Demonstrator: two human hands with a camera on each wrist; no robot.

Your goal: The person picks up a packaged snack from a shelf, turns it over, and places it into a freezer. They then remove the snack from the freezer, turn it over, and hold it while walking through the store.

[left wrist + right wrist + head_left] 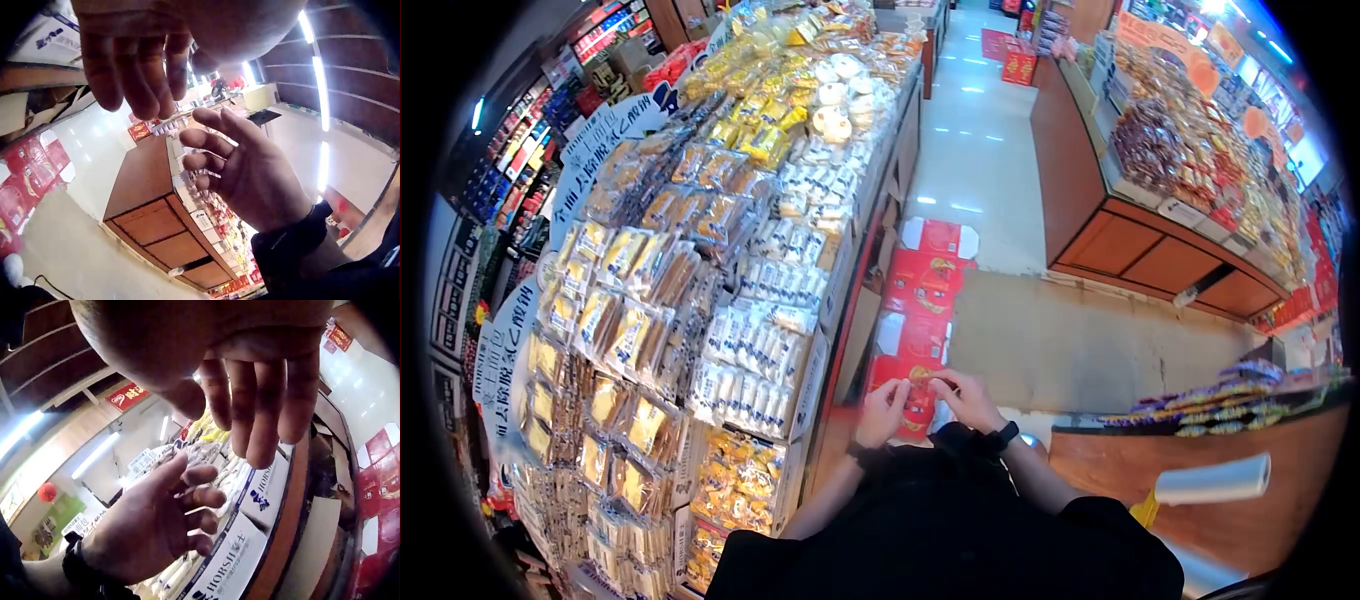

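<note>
Left hand (pixel 882 411), right hand (pixel 966 402), both empty, loosely curled, above red cardboard (pixel 922 282) on floor (pixel 975 165)

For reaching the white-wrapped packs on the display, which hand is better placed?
Probably the left hand: in the head view it is nearer the white-wrapped packs, and it looks empty. The right hand looks empty too, but lies farther from them.
</note>
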